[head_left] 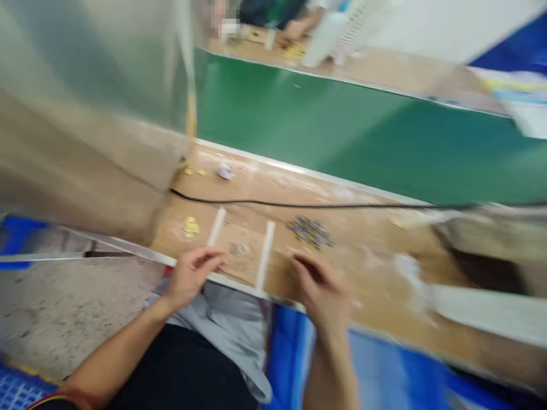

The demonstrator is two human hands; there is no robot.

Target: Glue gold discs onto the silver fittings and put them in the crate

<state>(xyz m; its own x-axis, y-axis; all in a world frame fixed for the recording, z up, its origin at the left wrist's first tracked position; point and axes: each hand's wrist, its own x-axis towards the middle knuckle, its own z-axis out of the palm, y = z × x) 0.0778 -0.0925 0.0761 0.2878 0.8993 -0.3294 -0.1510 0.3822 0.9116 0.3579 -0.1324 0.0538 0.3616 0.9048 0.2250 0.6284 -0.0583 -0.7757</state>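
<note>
Closest to the person's lap, a grey cloth (222, 324) lies over black trousers (179, 370), and a blue plastic container (384, 364) sits to the right, below the near edge of a tan workbench (363, 267). The left hand (192, 276) hovers at that near edge, its fingers loosely curled and slightly spread, with no visible pinch, just beside the foot of a white strip (216, 226). The right hand (320, 293) is blurred, its fingers curled downward near the edge; whether they pinch anything, I cannot tell. It sits just to the right of a second white strip (265, 255). The two strips run parallel from the near edge toward the middle of the bench, with a small metal piece (239, 248) lying between them. Left of the first strip is a small cluster of yellow pieces (191, 227), and right of the second is a heap of small blue and dark parts (310, 232). Farther back, a black cable (299, 205) crosses the bench, and a white scrap (225, 171) lies beyond it near the far edge. Past that edge runs a green conveyor belt (342, 125). On a second bench (384, 68) beyond it, a co-worker's hand (293, 34) is near a white bottle (325, 40).
</note>
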